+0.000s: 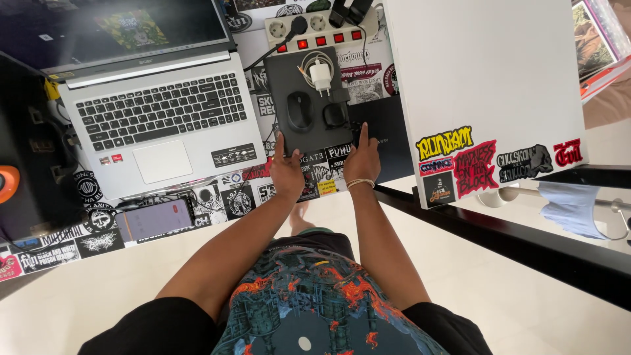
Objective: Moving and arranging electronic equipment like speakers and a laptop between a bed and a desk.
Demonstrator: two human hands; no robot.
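A black rectangular pad lies on the sticker-covered desk right of a silver laptop. On the pad rest a black mouse, a white charger with coiled cable and a small black item. My left hand grips the pad's near left corner, thumb on top. My right hand touches the pad's near right corner, index finger stretched forward along its edge. A thin bracelet sits on my right wrist.
A white power strip with red lit switches lies behind the pad. A phone rests near the desk's front edge. A white box with stickers stands to the right. A black bar runs below it.
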